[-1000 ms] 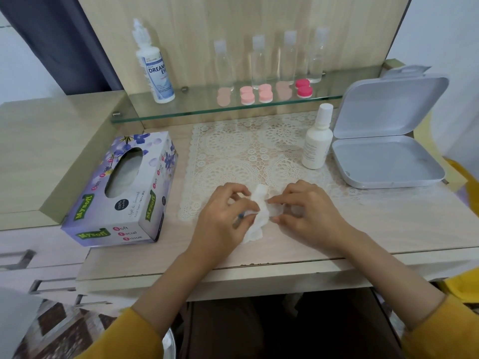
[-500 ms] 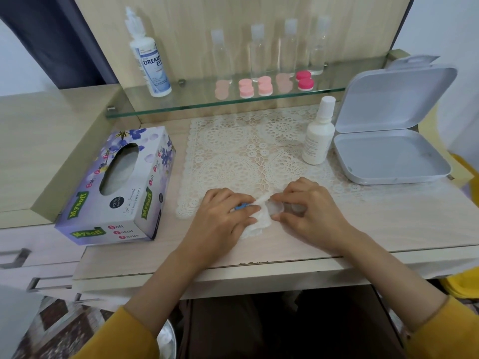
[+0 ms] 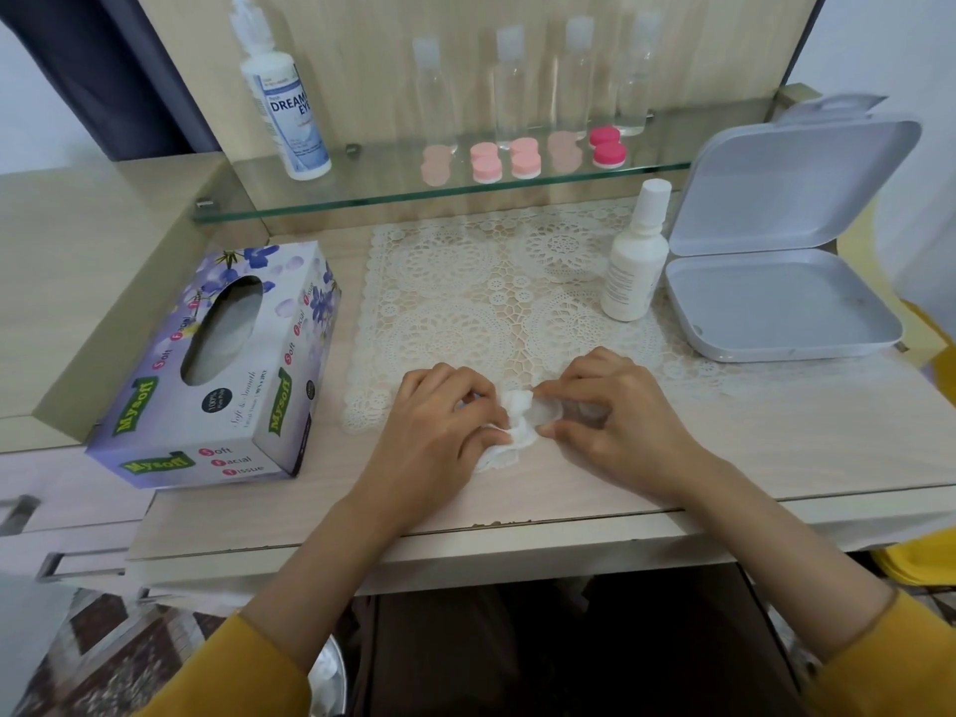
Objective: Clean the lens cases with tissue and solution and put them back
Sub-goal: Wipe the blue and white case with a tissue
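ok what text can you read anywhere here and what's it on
"Mysoft": tissue box, end and side panels.
"Soft Facial Tissue": same box, end panel.
"DREAM EYE": tall bottle on the glass shelf.
Small white bottle: print too small to read.
Box's black circle and script: too blurred.

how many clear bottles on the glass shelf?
4 clear bottles, in a row left to right along the back of the glass shelf, behind the pink lens cases. None looks hidden.
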The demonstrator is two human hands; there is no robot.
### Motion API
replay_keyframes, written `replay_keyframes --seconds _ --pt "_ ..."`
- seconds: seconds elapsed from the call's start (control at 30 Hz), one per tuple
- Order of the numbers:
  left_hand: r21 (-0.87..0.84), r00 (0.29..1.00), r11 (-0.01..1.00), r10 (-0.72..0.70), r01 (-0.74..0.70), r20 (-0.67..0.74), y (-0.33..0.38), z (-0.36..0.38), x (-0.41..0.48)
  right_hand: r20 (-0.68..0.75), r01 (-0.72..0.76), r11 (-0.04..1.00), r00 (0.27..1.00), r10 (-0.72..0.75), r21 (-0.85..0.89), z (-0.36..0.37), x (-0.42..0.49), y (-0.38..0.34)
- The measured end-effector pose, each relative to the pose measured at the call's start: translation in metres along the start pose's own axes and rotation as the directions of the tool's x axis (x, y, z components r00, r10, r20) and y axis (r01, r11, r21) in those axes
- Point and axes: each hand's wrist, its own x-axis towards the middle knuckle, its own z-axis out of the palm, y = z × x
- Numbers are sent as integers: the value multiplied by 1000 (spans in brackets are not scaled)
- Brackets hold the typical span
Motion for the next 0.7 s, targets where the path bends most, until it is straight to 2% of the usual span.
replay_keyframes --seconds 0.17,0.37,0.57,0.7 --pt "37 999 999 25 -27 42 -2 -1 -2 -16 9 1000 1000 -9 10 0 0 1" --pt "-39 1000 999 -18 19 23 1 -3 -1 -17 20 1000 1000 -20 1 0 -1 1" --pt "14 999 1000 16 -17 45 -1 -2 -2 -21 17 1000 1000 -17 7 -1 0 1" --pt "-68 999 998 -13 15 38 -2 -2 -1 -18 28 1000 999 -28 -6 -1 0 1"
